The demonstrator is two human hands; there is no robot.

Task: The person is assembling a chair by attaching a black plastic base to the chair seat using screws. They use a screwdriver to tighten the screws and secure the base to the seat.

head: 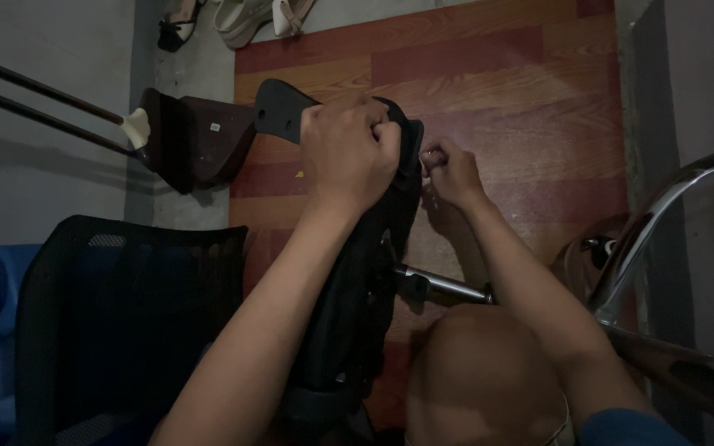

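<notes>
My left hand [345,153] is clenched over the top edge of a black chair seat part [357,289] that stands on its edge between my arms. My right hand [449,172] is closed on a small metal piece, held against the right side of that black part near its top; the piece is too small to identify. A black plastic armrest [278,107] sticks out to the left behind my left hand. A short metal cylinder [448,286] juts from the seat part's lower right, just above my knee [481,372].
A black mesh chair back [126,314] lies at lower left. A dark brown dustpan [196,140] with long handles rests on the grey floor. Shoes [241,16] sit at the top. A chrome chair leg [654,223] curves at right over the wood-pattern floor [522,83].
</notes>
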